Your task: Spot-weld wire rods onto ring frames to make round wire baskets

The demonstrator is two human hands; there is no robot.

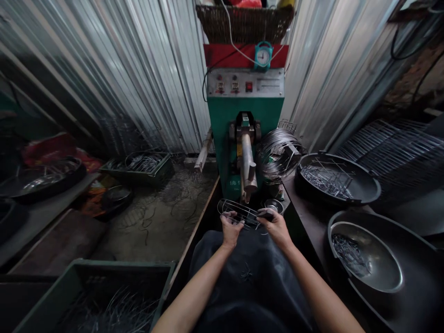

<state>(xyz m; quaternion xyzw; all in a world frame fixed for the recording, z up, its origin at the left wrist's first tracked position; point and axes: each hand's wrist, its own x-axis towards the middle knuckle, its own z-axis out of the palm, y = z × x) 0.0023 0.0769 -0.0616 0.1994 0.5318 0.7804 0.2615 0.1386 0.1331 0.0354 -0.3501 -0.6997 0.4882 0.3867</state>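
Observation:
A small wire rack (239, 210), with a rounded left end and several thin rods, is held between both hands in front of the machine. My left hand (231, 227) is closed on its left part, fingers and thumb pinching the wires. My right hand (276, 225) is closed at the right end, where a dark flat block (265, 215) also shows by the fingers; whether it is gripped too I cannot tell. Just above the rack are the welding machine's metal electrode arms (247, 157), one over the other. Below the hands, a dark apron (249, 277) covers my lap.
The green machine body (218, 125) stands ahead, a wire coil (279, 155) at its right. Pans of metal pieces, one black pan (373, 189) and a steel bowl (388, 263), sit right. Green crates (121, 262) of wire parts are left. A small bowl (274, 204) lies behind my right hand.

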